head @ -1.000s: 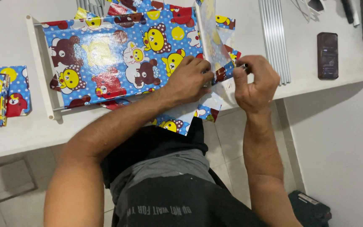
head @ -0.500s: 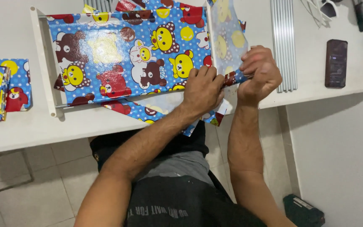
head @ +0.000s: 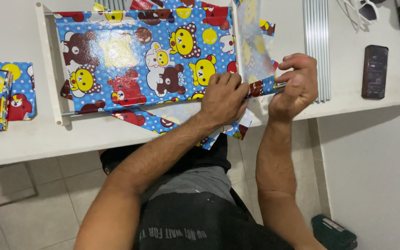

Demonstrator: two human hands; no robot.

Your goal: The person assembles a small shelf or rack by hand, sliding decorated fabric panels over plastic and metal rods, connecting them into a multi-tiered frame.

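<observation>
While both hands work at the frame's right corner, the left hand (head: 224,98) lies knuckles up on the blue bear-print sheet (head: 140,60), fingers curled and pressed down on its edge. Right hand (head: 295,85) is just beside it, thumb and fingers pinched on a thin rod (head: 279,85) wrapped in a strip of the same sheet. Sheet covers a white frame (head: 48,65) lying flat on the white table (head: 33,136), near the front edge; one flap of sheet hangs over that edge under the left wrist. A clear, glossy flap stands up along the frame's right side, above the hands. Metal rods (head: 316,41) lie right of the hands, parallel, running away from the person. Dark phone (head: 375,71) sits further right, well apart. Folded bear-print pieces (head: 1,95) rest at the table's left end. Green tool (head: 334,231) on the floor, lower right.
</observation>
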